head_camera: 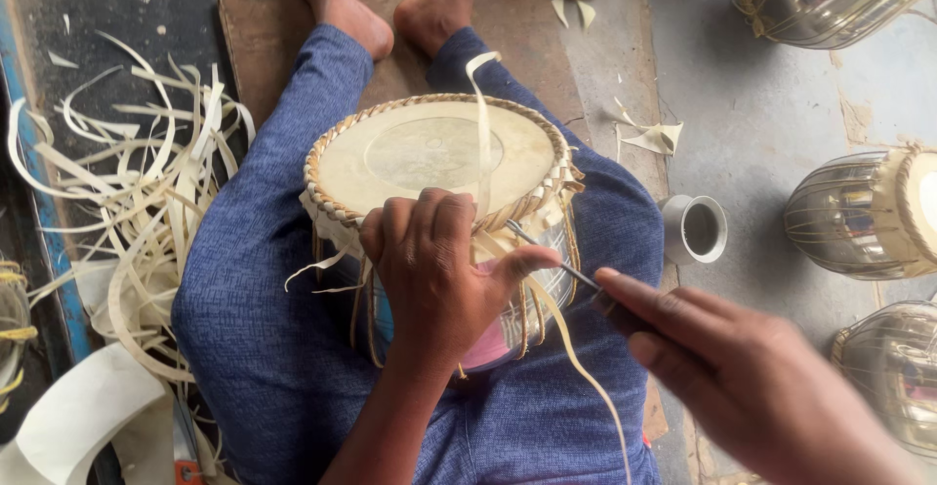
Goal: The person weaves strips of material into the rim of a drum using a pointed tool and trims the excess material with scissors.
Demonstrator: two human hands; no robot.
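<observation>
Workshop floor | drum (429,158) on lap | left hand (434,275) clamped on rim | right hand (742,378) pinching metal tool (551,256)

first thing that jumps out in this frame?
The drum in the person's lap at centre, its pale skin head ringed by braided lacing. The left hand grips its near rim while the right hand pushes a thin metal tool in under the lacing. A heap of pale strips lies on the floor at left.
</observation>
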